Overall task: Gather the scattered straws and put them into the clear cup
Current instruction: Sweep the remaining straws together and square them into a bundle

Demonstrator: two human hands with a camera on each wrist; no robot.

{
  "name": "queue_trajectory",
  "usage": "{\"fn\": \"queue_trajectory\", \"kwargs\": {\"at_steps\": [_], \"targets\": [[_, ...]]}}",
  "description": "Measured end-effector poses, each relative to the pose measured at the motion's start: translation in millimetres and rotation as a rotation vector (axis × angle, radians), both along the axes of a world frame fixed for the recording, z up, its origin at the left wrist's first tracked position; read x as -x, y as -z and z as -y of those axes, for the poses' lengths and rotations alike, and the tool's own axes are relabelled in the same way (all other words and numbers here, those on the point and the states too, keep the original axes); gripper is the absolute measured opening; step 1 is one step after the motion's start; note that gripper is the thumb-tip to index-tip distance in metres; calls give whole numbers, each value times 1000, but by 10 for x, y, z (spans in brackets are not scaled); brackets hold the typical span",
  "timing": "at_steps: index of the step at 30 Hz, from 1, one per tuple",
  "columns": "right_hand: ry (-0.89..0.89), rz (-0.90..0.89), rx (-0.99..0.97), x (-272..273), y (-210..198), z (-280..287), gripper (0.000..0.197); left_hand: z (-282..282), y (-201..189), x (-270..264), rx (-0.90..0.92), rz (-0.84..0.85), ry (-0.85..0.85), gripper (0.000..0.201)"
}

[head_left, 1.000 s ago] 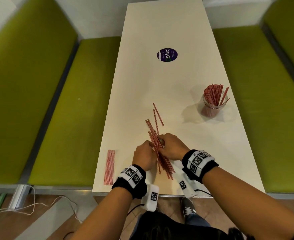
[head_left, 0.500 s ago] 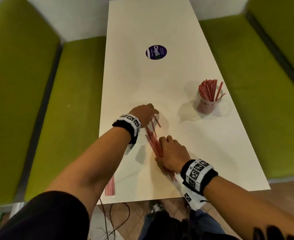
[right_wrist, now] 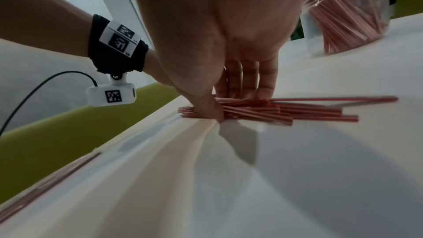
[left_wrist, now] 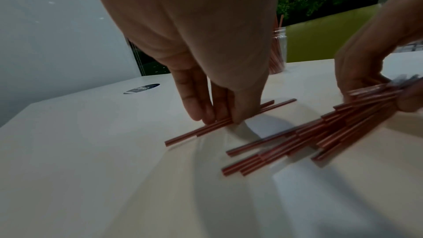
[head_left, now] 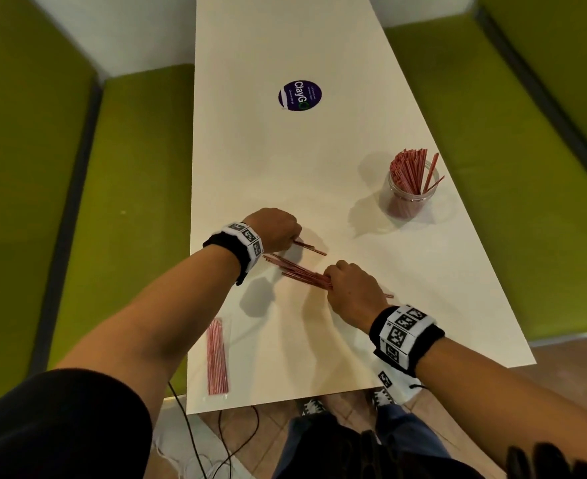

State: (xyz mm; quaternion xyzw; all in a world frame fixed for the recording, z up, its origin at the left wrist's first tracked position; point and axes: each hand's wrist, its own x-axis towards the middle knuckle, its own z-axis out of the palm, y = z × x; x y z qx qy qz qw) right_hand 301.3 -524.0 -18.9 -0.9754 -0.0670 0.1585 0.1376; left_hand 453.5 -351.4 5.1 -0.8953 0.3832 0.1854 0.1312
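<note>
Thin red straws lie on the white table (head_left: 319,167). My left hand (head_left: 293,240) (left_wrist: 219,118) pinches two stray straws (head_left: 311,249) (left_wrist: 228,124) against the tabletop, just beyond the main bundle. My right hand (head_left: 330,281) (right_wrist: 228,104) grips the bundle of several straws (head_left: 299,271) (right_wrist: 286,111) (left_wrist: 332,129) at its near end, thumb on one side and fingers on the other. The clear cup (head_left: 410,198) (right_wrist: 348,17) (left_wrist: 278,50) stands upright to the far right, packed with red straws, apart from both hands.
A sealed clear packet of straws (head_left: 217,357) lies near the table's front left edge. A round purple sticker (head_left: 300,95) sits further up the table. Green benches (head_left: 129,202) run along both sides. Cables hang below the front edge.
My left hand left the bundle, reached out to the two stray straws and now pinches them. My right hand stayed on the bundle, whose far end has swung leftward.
</note>
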Motion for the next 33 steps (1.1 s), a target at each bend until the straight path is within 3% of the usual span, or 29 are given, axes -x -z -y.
{"fn": "queue_trajectory", "kwargs": {"at_steps": [4, 7, 11, 14, 15, 18, 20, 22, 26, 30, 33], "targets": [[-57, -13, 24, -17, -33, -35, 33, 47, -45, 85, -79, -65, -82, 19], [-102, 4, 67, -42, -24, -55, 28, 66, -78, 145, -81, -137, -145, 13], [-125, 4, 81, -40, -8, -60, 21, 30, -101, 201, -35, -181, -202, 33], [-110, 6, 13, -25, -15, -39, 23, -3, -76, 253, -35, -166, -232, 18], [-92, -2, -29, -20, -22, -21, 26, -18, -63, 271, -30, -156, -235, 13], [-46, -24, -131, 10, -68, 86, 41, -98, -72, 296, -6, -102, -269, 30], [-27, -29, -145, 40, -125, 221, 53, -157, -144, 317, 55, -69, -284, 26], [-9, -44, -134, 69, -179, 393, 64, -154, -216, 378, 113, -98, -249, 20], [6, -106, 36, 137, -211, 679, 89, 67, -273, 636, 89, -168, -9, 23], [53, -170, 39, 206, -175, 758, 77, 358, -182, 810, 8, -152, 125, 27], [60, -170, -53, 206, -145, 769, 69, 398, -148, 813, 56, -174, 75, 24]]}}
